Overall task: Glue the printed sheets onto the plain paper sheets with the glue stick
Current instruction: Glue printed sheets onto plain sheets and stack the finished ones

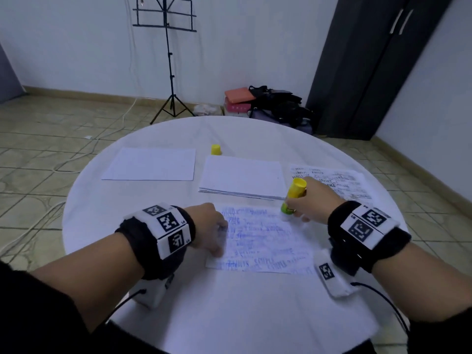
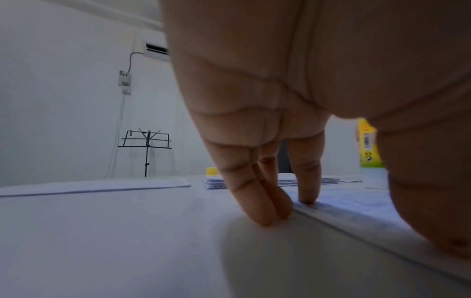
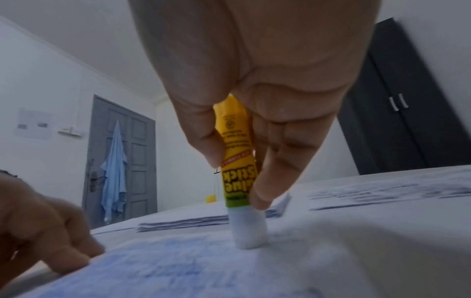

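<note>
White glue tip is down on the far right corner of the face-down printed sheet [image 1: 260, 241]; my right hand [image 1: 310, 203] grips the glue stick [image 1: 293, 198], my left hand [image 1: 210, 229] presses flat fingers on its left edge. Gluing just starting, I judge. Beyond the sheet: plain stack [image 1: 242, 178], cap [image 1: 216, 149], more printed pages [image 1: 339, 180] still waiting.

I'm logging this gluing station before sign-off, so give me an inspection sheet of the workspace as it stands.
Surface: round table under a white cloth.
Job's things: glue stick, white tip on the sheet in front, print showing through; plain sheet far left; paper stack; printed sheets right.
Clutter: yellow cap standing apart.
Grippers: left hand presses the sheet's left edge; right hand grips the stick.
Cables: black wrist leads; white cords on the floor.
Surroundings: music stand, bags, dark wardrobe.
</note>
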Tool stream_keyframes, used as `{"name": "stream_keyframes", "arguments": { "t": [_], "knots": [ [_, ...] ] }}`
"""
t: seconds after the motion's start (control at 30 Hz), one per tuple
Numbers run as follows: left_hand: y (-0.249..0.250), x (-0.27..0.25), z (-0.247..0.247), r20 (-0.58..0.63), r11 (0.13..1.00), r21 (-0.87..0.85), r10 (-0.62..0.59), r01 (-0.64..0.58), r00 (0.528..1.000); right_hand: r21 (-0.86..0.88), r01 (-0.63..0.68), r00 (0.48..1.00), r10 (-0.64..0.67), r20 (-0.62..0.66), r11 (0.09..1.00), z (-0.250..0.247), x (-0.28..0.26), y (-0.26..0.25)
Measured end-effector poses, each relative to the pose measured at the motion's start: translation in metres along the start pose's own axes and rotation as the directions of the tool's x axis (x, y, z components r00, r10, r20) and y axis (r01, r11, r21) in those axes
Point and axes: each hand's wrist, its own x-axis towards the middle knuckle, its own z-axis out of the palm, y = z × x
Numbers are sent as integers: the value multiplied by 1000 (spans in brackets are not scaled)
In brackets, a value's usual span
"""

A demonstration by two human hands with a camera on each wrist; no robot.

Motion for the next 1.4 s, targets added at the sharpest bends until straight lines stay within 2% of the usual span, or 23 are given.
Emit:
{"name": "stream_keyframes", "arguments": {
  "t": [0.13, 0.3, 0.43, 0.57, 0.77, 0.9, 1.0, 1.1, 1.27, 1.4],
  "knots": [
    [-2, -4, 0, -16, 999, -51, -10, 9, 1000, -43, -13, 1000, 12, -27, 999, -12, -2, 16],
    [-8, -8, 1, 47, 998, -63, -10, 13, 999, -103, 42, 997, -48, -65, 994, -17, -3, 7],
    [-10, -12, -3, 88, 994, -106, 13, -4, 996, -4, 218, 974, -217, 59, 976, -1, -9, -28],
    [-12, -11, -2, 50, 992, -123, -13, 19, 999, 7, 334, 925, -329, 191, 943, 25, -16, -59],
    [-8, -12, -3, -10, 981, -193, -27, 25, 1000, -42, 375, 904, -355, 240, 926, 48, -15, -73],
    [-8, -13, -5, 7, 985, -173, -18, 19, 1000, -29, 409, 874, -383, 300, 912, 54, -27, -72],
    [-10, -11, -5, 43, 987, -159, 38, -30, 998, -6, 434, 845, -404, 351, 901, 55, -40, -73],
    [-12, -10, -4, 91, 993, -112, 33, -23, 995, -41, 456, 828, -407, 385, 889, 53, -49, -71],
    [-13, -4, 1, 115, 998, -53, -40, 46, 993, -76, 422, 858, -371, 356, 903, 39, -58, -55],
    [-10, -2, 0, 144, 997, -46, -53, 60, 988, -117, 376, 889, -322, 326, 919, 24, -65, -34]
  ]
}}
